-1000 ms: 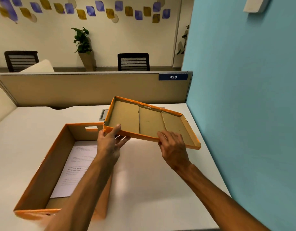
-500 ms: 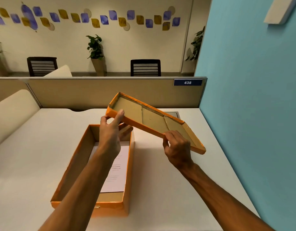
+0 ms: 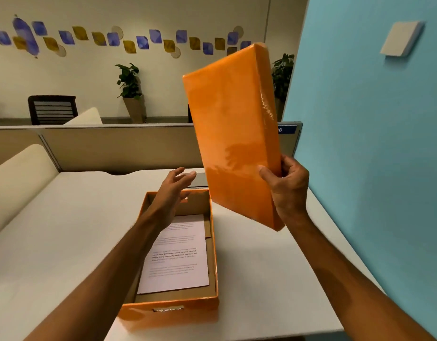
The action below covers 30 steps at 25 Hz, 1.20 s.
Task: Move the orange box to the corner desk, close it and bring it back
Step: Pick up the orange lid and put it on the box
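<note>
The open orange box [image 3: 213, 262] stands on the white corner desk [image 3: 64, 242] in front of me, a printed sheet of paper [image 3: 178, 257] lying flat inside it. My right hand [image 3: 287, 190] grips the orange lid [image 3: 233, 134] by its right edge. The lid is held up nearly on end above and to the right of the box, its glossy orange top facing me. My left hand [image 3: 174, 190] hovers over the far end of the box with fingers spread, holding nothing and apart from the lid.
A blue wall [image 3: 372, 143] runs close along the desk's right side. A beige partition [image 3: 114, 146] with a blue number plate closes the back. A cream cushion [image 3: 18, 183] lies at the left. Chairs and potted plants stand beyond the partition.
The lid has been turned over from inside-up to orange top facing me and raised upright. My left hand let go of it; only my right hand holds it now.
</note>
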{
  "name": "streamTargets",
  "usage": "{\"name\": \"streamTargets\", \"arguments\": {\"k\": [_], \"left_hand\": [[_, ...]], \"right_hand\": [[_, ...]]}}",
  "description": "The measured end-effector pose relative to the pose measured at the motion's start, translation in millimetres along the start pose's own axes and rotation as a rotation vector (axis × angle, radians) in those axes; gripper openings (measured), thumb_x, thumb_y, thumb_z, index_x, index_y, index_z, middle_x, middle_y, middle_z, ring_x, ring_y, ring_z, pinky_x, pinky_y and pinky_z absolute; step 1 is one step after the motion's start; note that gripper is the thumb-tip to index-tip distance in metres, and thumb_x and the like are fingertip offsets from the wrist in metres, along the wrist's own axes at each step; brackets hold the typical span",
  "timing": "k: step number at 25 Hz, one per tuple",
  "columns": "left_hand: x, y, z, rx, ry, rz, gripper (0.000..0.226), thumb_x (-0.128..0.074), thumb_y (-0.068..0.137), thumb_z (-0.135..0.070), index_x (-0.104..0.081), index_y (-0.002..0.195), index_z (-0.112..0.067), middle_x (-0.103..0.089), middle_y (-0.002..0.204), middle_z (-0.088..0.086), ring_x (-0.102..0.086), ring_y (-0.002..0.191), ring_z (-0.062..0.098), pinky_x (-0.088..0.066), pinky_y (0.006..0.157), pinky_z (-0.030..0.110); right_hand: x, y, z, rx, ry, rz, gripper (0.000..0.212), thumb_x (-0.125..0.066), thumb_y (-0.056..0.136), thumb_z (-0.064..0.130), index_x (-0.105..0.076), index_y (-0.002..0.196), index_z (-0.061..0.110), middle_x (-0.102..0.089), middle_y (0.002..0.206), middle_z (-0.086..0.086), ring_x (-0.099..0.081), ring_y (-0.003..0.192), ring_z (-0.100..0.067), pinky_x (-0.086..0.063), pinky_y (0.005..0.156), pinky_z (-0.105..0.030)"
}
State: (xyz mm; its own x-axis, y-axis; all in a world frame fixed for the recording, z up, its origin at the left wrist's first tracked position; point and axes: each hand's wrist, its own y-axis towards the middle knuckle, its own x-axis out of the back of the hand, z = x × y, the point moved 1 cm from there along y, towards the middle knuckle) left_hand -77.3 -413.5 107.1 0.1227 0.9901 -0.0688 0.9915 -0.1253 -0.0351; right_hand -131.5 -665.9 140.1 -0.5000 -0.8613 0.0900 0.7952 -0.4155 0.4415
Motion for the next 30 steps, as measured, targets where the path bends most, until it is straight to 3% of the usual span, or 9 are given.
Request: {"name": "streamTargets", "arguments": {"k": [2, 5, 9, 12, 20, 24, 30], "left_hand": [[9, -1, -3, 0.010, 0.050, 0.023, 0.083, -0.067, 0.079, -0.048, -0.030, 0.148, -0.019, -0.040, 0.152, 0.010, -0.044, 0.133, 0.027, -0.036, 0.108, 0.041], [36, -9, -5, 0.037, 0.147, 0.031, 0.078, -0.062, 0.086, -0.046, -0.026, 0.150, -0.019, -0.034, 0.156, 0.010, -0.041, 0.137, 0.033, -0.035, 0.108, 0.047], [70, -25, -4, 0.067, 0.124, 0.079, 0.065, -0.056, 0.091, -0.045, -0.034, 0.146, -0.020, -0.046, 0.148, 0.008, -0.052, 0.126, 0.032, -0.044, 0.103, 0.055], [92, -40, 1, 0.066, 0.127, 0.030, 0.057, -0.055, 0.093, -0.041, -0.042, 0.142, -0.017, -0.052, 0.142, 0.007, -0.056, 0.117, 0.028, -0.048, 0.093, 0.046], [140, -69, 11, 0.058, 0.187, -0.184, 0.056, -0.070, 0.084, -0.032, -0.053, 0.133, -0.010, -0.062, 0.125, 0.012, -0.062, 0.108, 0.032, -0.052, 0.084, 0.040], [153, -79, 30, 0.107, 0.241, -0.242, 0.057, -0.072, 0.081, -0.037, -0.056, 0.129, -0.010, -0.063, 0.121, 0.010, -0.063, 0.106, 0.032, -0.053, 0.084, 0.041], [163, -88, 71, 0.185, 0.245, -0.279, 0.047, -0.070, 0.083, -0.038, -0.062, 0.120, -0.009, -0.066, 0.114, 0.008, -0.063, 0.104, 0.029, -0.052, 0.074, 0.033]], "right_hand": [[-2, -2, 7, -0.055, 0.149, 0.030, 0.042, -0.076, 0.080, 0.039, -0.063, 0.119, 0.029, -0.071, 0.101, 0.026, -0.073, 0.084, -0.009, -0.055, 0.065, -0.016], [-10, -9, 13, -0.158, 0.342, 0.063, 0.052, -0.081, 0.077, 0.027, -0.061, 0.125, 0.024, -0.074, 0.111, 0.009, -0.073, 0.096, -0.021, -0.061, 0.074, -0.037], [-18, -21, 9, -0.307, 0.458, 0.120, 0.062, -0.082, 0.075, 0.021, -0.055, 0.129, 0.031, -0.073, 0.115, 0.000, -0.073, 0.097, -0.029, -0.060, 0.075, -0.049], [-29, -34, 3, -0.399, 0.470, 0.144, 0.059, -0.080, 0.076, 0.021, -0.055, 0.128, 0.032, -0.070, 0.121, -0.004, -0.069, 0.102, -0.034, -0.059, 0.077, -0.054], [-60, -55, -28, -0.464, 0.300, 0.244, 0.052, -0.073, 0.083, 0.029, -0.056, 0.132, 0.025, -0.066, 0.121, 0.000, -0.065, 0.106, -0.027, -0.059, 0.076, -0.044], [-76, -72, -54, -0.488, 0.152, 0.260, 0.048, -0.071, 0.086, 0.028, -0.057, 0.131, 0.018, -0.066, 0.117, -0.002, -0.065, 0.104, -0.028, -0.055, 0.088, -0.048], [-94, -91, -88, -0.582, -0.058, 0.247, 0.051, -0.074, 0.083, 0.029, -0.059, 0.127, 0.009, -0.065, 0.127, -0.013, -0.065, 0.108, -0.034, -0.054, 0.094, -0.050]]}}
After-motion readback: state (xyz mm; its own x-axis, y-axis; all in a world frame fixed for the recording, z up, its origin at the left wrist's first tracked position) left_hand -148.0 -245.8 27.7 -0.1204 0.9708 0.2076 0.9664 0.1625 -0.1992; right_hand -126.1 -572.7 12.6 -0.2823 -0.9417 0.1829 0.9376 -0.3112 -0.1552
